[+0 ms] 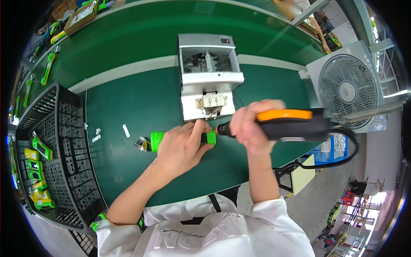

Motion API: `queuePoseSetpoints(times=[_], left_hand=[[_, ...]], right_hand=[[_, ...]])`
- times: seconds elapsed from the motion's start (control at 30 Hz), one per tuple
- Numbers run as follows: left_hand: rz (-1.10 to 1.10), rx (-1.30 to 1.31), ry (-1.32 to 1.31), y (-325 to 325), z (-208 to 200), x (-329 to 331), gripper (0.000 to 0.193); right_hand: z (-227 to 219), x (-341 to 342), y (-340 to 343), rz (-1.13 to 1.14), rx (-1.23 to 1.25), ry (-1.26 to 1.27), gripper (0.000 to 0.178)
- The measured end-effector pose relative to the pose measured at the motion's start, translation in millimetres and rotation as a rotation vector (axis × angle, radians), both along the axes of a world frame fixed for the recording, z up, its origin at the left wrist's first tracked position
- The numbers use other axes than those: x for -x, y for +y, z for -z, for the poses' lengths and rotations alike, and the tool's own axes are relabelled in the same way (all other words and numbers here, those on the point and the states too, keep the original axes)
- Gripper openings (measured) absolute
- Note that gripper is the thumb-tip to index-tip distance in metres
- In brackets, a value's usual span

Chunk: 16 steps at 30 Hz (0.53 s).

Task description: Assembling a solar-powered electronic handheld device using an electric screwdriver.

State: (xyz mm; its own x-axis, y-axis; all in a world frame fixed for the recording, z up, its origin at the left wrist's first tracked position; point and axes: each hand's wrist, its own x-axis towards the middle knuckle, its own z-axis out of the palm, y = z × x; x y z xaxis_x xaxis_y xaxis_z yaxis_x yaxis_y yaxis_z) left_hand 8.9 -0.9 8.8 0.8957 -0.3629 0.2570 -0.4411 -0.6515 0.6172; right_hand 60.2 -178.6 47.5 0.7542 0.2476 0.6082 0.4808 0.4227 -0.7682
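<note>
My left hand [180,143] lies closed over a green and black flashlight [156,141], pressing it on the bench; its wide green end sticks out on the left and its narrow green end on the right. Much of the body is hidden under my fingers. My right hand [253,128] is wrapped round a black and orange electric screwdriver [295,127], held sideways with its tip at the flashlight's right end. Whether the tip touches a screw is too small to tell. Just beyond my hands stands a grey screw feeder [210,78] with loose screws in its tray.
A black crate [70,158] with several green and yellow lights stands at the left. Small white pieces [126,130] and a shiny part [141,144] lie on the green bench [128,94]. A fan [347,91] is at the right, and the screwdriver's cable [325,168] loops below it.
</note>
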Motion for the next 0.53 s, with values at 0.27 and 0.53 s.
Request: queuePoseSetpoints(times=[0.27, 0.53], left_hand=[[-0.001, -0.062, -0.102, -4, 3, 3, 0.037], [-0.032, -0.073, -0.176, -5, 5, 7, 0.036]], right_hand=[[-33, -15, 4, 0.047, -0.255, -0.046, 0.030], [-26, -16, 12, 0.083, -0.163, -0.093, 0.029]])
